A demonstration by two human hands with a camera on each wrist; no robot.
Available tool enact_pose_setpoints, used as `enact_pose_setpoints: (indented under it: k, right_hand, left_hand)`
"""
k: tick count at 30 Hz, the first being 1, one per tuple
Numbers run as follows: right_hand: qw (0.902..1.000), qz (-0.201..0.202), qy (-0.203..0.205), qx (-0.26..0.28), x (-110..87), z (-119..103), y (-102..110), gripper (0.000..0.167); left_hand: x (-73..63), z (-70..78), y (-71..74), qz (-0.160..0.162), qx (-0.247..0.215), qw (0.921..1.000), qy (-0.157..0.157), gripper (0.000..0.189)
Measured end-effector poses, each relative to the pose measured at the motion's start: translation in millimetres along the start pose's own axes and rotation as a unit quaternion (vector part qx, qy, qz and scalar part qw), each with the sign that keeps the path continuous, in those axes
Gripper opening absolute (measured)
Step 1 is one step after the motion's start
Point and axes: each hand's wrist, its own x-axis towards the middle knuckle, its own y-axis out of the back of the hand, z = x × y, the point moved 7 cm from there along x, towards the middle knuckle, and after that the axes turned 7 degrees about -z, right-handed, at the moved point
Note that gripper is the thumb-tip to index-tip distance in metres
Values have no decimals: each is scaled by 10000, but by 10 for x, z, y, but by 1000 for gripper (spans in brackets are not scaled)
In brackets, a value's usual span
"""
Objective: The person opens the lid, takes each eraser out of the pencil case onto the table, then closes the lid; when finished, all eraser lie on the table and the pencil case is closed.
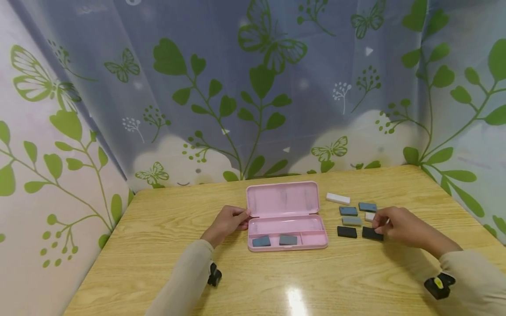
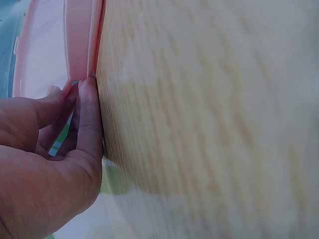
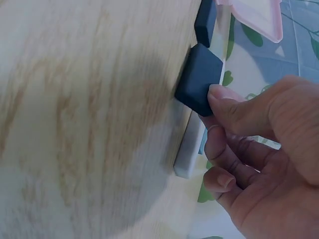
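A pink pencil case point(image 1: 281, 199) lies with its lid raised at the middle of the table. Two blue-grey erasers point(image 1: 261, 242) sit in its front compartments. My left hand point(image 1: 227, 223) holds the case at its left side near the hinge, thumb against the lid edge in the left wrist view. To the right, my right hand point(image 1: 404, 227) pinches a black eraser point(image 3: 199, 79) between thumb and fingers by one end. Another black eraser point(image 1: 347, 232) lies just left of it. Beside the right fingertips is a white eraser point(image 3: 189, 147), partly hidden in the head view.
Behind the black erasers lie a pale grey-green eraser point(image 1: 351, 221), two blue erasers point(image 1: 348, 211) and a long white eraser point(image 1: 337, 199). The wooden table point(image 1: 178, 263) meets a leaf-and-butterfly patterned curtain point(image 1: 213, 123) at the back and sides.
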Motion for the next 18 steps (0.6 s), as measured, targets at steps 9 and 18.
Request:
enact_pose_setpoints:
  k: [9, 18]
  right_hand:
    - [9998, 127, 21, -122, 26, -28, 27, 10]
    - [9995, -12, 267, 143, 145, -339, -1, 6]
  left_hand:
    - [0, -8, 0, -52, -54, 10000, 10, 28]
    - [-1, -9, 3, -35, -68, 10000, -24, 27]
